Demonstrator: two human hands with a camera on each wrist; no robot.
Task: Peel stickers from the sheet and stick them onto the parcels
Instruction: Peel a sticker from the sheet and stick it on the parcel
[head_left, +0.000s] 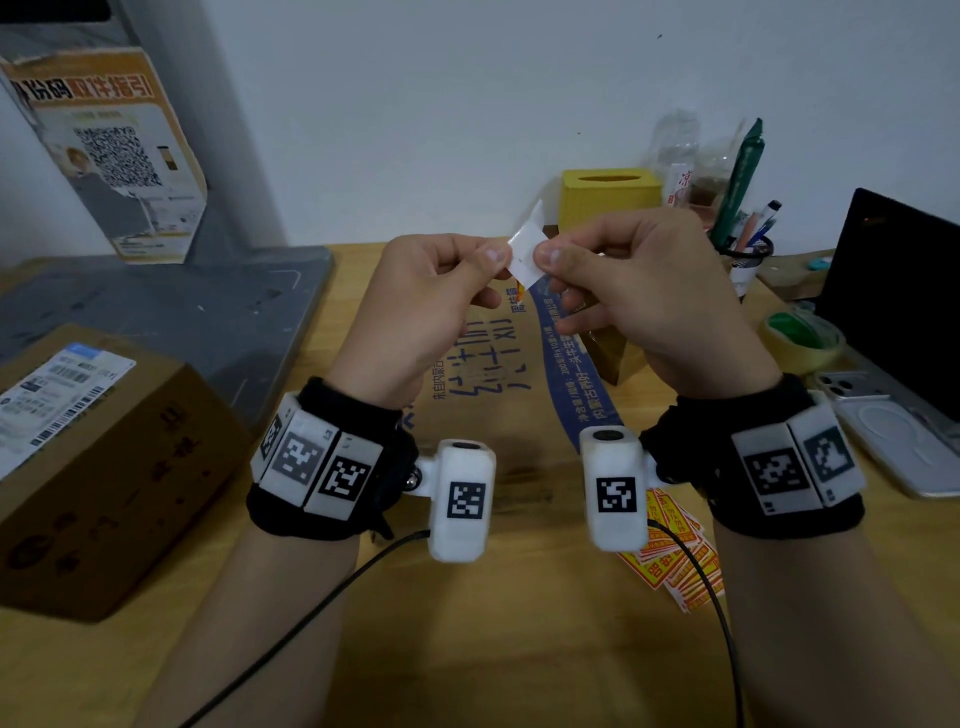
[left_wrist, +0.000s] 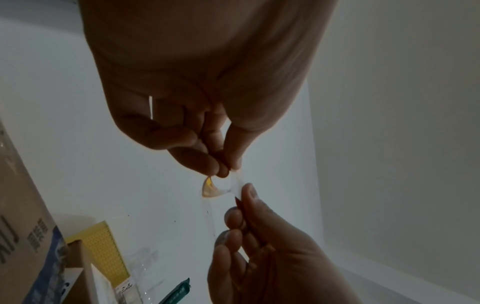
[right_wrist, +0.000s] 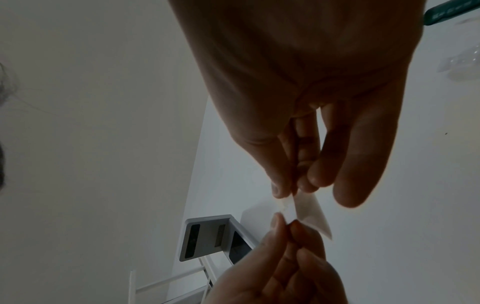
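Note:
Both hands are raised over a flat printed cardboard parcel (head_left: 483, 374). Between them is a small white sticker piece (head_left: 525, 248). My left hand (head_left: 500, 264) pinches its left edge with thumb and forefinger, and my right hand (head_left: 541, 260) pinches its right edge. In the left wrist view the left hand (left_wrist: 226, 169) holds a curled corner of the sticker piece (left_wrist: 210, 188) that shows yellow. In the right wrist view the right hand (right_wrist: 288, 192) holds the sticker piece (right_wrist: 310, 212) as a white flap. A pile of red and yellow sticker sheets (head_left: 680, 566) lies under my right wrist. A brown box parcel (head_left: 93, 467) sits at the left.
A yellow tissue box (head_left: 608, 200), a pen holder (head_left: 748, 254) and bottles stand by the back wall. At the right are a tape roll (head_left: 802, 335), a phone (head_left: 883, 431) and a dark laptop screen (head_left: 898, 301). A grey platform (head_left: 171, 317) lies at the back left.

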